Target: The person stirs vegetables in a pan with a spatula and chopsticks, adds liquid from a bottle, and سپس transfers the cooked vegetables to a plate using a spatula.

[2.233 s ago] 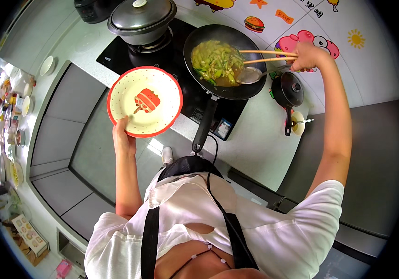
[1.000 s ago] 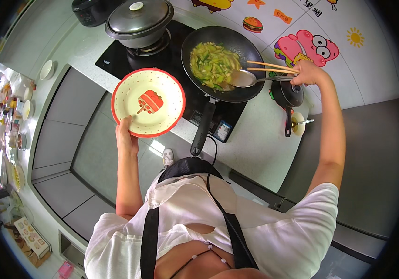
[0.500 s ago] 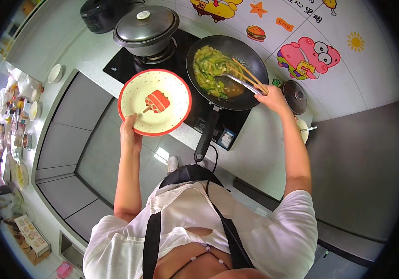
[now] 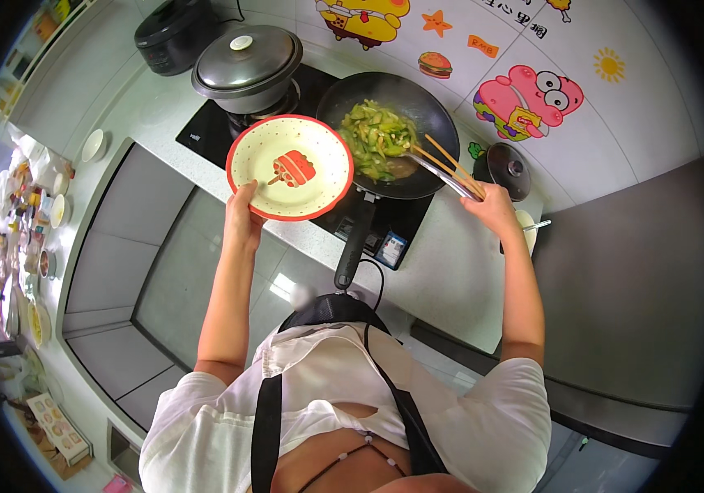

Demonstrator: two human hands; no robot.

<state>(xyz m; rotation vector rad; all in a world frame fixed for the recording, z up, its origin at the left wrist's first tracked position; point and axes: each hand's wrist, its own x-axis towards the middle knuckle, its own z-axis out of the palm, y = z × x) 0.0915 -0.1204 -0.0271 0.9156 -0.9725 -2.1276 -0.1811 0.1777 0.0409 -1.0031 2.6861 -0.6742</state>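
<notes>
My left hand (image 4: pixel 243 215) grips the lower left rim of a cream plate (image 4: pixel 319 156) with a red edge and a red cake picture; no food lies on it. The plate is held over the front of the stove, its right rim beside a black wok (image 4: pixel 430 115). Green stir-fried vegetables (image 4: pixel 378 135) fill the wok's middle and left part. My right hand (image 4: pixel 496 209), closed at the wok's right side, holds a pair of wooden chopsticks (image 4: pixel 444 158) together with a metal spatula (image 4: pixel 434 170). The spatula's head reaches into the vegetables. The wok's black handle (image 4: pixel 355 246) points toward me.
A lidded grey pot (image 4: pixel 247 70) stands on the left burner, with a black rice cooker (image 4: pixel 188 37) behind it. A glass lid (image 4: pixel 506 170) and a bowl with a spoon (image 4: pixel 526 230) are at the right. Small bowls (image 4: pixel 94 145) line the left counter.
The plate has moved right and slightly up, closer to the wok. My right hand has shifted right and down with the chopsticks and spatula, and the vegetables are gathered more together.
</notes>
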